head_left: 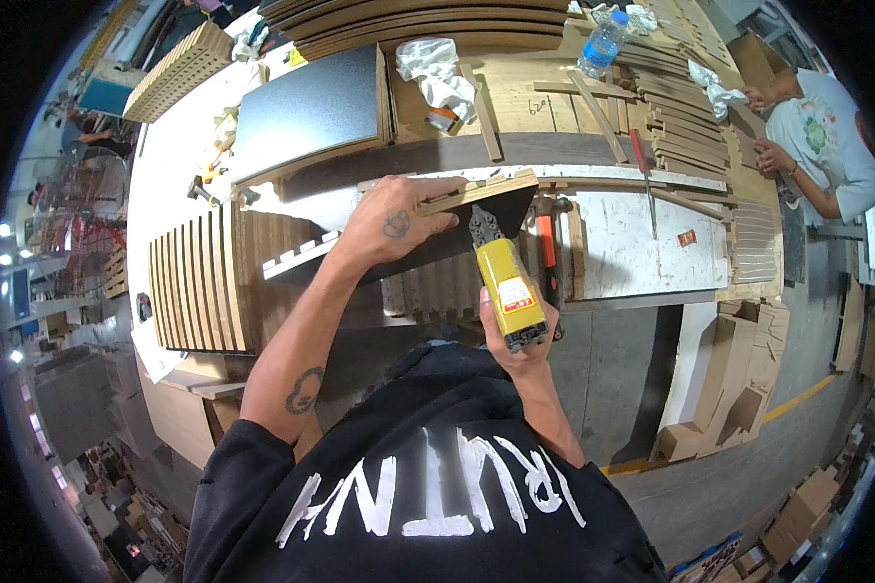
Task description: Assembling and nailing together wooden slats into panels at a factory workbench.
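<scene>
A slatted wood panel (pixel 501 204) with a black back stands tilted at the near side of the bench. My left hand (pixel 399 222) is closed over its upper edge, thumb on the black face and fingers over the slat ends. In my right hand (pixel 521 352) is a nail gun (pixel 510 282) with a yellow body and a grey metal nose. Its nose is at the panel's black face, just right of my left thumb; whether it touches I cannot tell. Beside the nail gun lies a hammer (pixel 548 243) with an orange and black handle.
On the left stands a stack of slatted panels (pixel 194 282). Farther back are a dark-topped board (pixel 311 112), crumpled white plastic (pixel 436 76) and a water bottle (pixel 603 44). A red-handled long tool (pixel 640 155) lies right, near piled wood strips (pixel 685 117). A co-worker's hand (pixel 770 155) is at the far right.
</scene>
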Available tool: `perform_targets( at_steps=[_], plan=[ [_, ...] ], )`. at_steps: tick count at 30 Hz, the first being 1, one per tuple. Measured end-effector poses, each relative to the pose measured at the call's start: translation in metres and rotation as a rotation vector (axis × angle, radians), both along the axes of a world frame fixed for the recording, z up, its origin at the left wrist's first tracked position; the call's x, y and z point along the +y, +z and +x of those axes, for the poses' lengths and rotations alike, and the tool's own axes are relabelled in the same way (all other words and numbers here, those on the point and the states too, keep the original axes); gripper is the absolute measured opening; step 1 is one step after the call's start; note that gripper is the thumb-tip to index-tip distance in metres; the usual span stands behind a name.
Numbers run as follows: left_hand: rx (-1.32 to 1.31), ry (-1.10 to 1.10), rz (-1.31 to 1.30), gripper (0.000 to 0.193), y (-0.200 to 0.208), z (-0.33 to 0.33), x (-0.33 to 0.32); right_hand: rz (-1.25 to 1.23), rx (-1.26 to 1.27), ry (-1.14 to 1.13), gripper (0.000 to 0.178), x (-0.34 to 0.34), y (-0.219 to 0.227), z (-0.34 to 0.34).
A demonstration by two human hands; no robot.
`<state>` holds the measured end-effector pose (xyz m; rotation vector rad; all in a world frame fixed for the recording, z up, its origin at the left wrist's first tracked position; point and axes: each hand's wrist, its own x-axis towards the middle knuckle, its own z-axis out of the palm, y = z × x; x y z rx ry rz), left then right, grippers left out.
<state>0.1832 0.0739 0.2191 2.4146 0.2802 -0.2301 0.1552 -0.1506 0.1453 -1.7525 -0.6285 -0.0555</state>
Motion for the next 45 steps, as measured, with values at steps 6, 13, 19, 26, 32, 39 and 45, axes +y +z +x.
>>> perform_targets(
  at_steps=[6,13,19,26,32,39,45],
  plan=[
    [0.086,-0.012,0.02,0.051,0.007,0.003,-0.001,-0.052,-0.086,-0.027,0.032,0.001,0.0,0.002],
    [0.065,-0.026,0.026,0.051,0.006,0.0,0.0,-0.031,-0.028,0.002,0.034,-0.001,0.003,0.001],
    [0.033,-0.036,0.023,0.05,0.002,-0.002,-0.001,-0.066,-0.023,0.0,0.035,-0.005,0.002,0.0],
    [0.037,-0.02,0.005,0.048,-0.001,0.011,0.002,-0.009,-0.03,-0.079,0.015,0.005,0.01,0.007],
    [0.111,-0.093,0.03,0.037,-0.001,-0.005,-0.001,-0.162,0.1,0.032,0.036,-0.022,-0.013,-0.005],
    [-0.248,-0.049,0.039,0.035,-0.028,-0.021,-0.017,-0.871,0.108,-0.33,0.037,-0.108,-0.027,0.091],
    [-0.319,-0.017,0.064,0.031,-0.017,-0.03,-0.021,-1.193,0.223,-0.162,0.041,-0.145,-0.089,0.178]
  ],
)
